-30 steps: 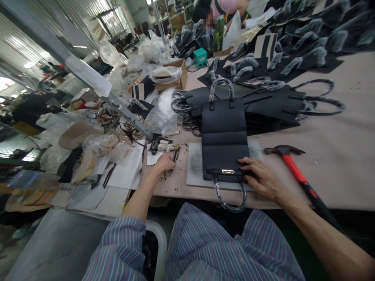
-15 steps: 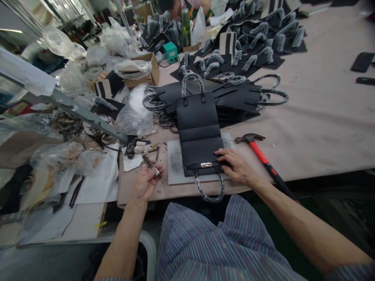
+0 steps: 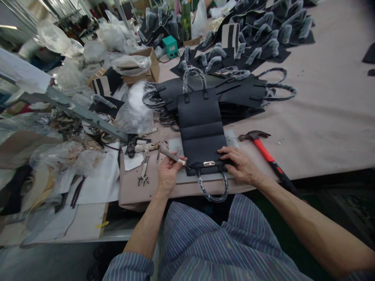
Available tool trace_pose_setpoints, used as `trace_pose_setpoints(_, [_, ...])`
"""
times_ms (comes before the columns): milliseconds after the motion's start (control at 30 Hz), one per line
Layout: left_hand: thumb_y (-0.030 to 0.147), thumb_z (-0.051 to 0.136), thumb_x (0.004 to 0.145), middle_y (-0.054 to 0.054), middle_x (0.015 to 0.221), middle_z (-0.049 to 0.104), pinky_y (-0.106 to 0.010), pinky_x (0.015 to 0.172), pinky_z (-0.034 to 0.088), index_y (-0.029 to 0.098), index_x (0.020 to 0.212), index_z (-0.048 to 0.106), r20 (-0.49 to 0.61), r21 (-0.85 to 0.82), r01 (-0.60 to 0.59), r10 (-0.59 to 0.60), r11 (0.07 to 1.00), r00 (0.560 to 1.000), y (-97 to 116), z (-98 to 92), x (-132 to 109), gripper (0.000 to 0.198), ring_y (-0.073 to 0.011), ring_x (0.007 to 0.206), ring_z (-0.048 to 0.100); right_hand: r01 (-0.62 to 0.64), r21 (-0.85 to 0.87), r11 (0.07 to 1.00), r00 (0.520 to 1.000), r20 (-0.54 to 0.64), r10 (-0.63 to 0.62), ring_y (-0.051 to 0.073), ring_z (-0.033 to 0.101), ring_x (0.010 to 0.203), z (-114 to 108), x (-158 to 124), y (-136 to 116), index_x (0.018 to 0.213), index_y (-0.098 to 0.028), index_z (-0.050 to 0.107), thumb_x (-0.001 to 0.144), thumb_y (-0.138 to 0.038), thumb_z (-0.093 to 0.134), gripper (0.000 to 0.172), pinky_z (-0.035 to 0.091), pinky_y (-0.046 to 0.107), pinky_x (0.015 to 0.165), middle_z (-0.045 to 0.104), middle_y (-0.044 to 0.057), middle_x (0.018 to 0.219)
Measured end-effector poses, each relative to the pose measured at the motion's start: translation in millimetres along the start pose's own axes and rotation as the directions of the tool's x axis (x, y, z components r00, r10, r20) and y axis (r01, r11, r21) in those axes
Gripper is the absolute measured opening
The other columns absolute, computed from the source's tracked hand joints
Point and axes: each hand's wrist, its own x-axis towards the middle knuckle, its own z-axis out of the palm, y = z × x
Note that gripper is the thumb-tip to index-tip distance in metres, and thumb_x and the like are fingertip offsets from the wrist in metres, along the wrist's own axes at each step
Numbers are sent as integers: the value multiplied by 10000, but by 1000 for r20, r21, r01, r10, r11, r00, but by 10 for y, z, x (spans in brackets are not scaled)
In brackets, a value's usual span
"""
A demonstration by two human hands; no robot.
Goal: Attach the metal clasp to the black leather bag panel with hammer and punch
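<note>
At the near edge of the table, 1 black bag lies flat over a pale board, its 2 wrapped handles at far and near ends. Left hand: fingers pinched around 1 slim tool, tip at the bag's left edge; contact unclear. Right hand: fingers loosely extended, resting on the right edge, near a shiny metal plate. Hammer lies apart, to the right.
</note>
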Motion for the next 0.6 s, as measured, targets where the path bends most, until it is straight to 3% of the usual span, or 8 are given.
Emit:
trace_pose_setpoints(133, [337,822,801,-56,965,780,-316,774,636,177,1020,646,43,103,-107,103,989,994,-74,-8,-9,323,-221,930,769,3,8,1000,1000,-10,-3,352,567,1260,-3,2,7,1094,-229,635,832,-156,572,280,448,647,1078,639,103,1310])
trace_pose_setpoints(333, [363,713,908,-87,1064,775,-385,961,596,182,1051,661,131,306,-228,196,924,972,-119,-57,-72,236,-227,993,760,-12,4,1000,1000,-13,12,347,562,1275,1,-13,14,1097,-229,640,847,-160,572,269,460,625,1074,631,103,1330])
trace_pose_setpoints(467, [382,684,929,-78,1038,787,-382,931,609,190,1075,634,88,308,-214,196,927,977,-164,-71,-100,246,-226,945,771,-15,9,1000,1000,-11,15,351,562,1275,4,-13,17,1097,-226,650,833,-155,573,284,445,634,1088,635,104,1328])
trace_pose_setpoints(600, [357,684,928,-75,1010,787,-371,922,610,192,1045,625,142,347,-263,227,900,964,-161,-52,-112,210,-218,928,772,-9,-3,1000,1000,-11,9,347,562,1279,1,-6,15,1093,-226,642,828,-139,565,289,433,633,1100,640,103,1320])
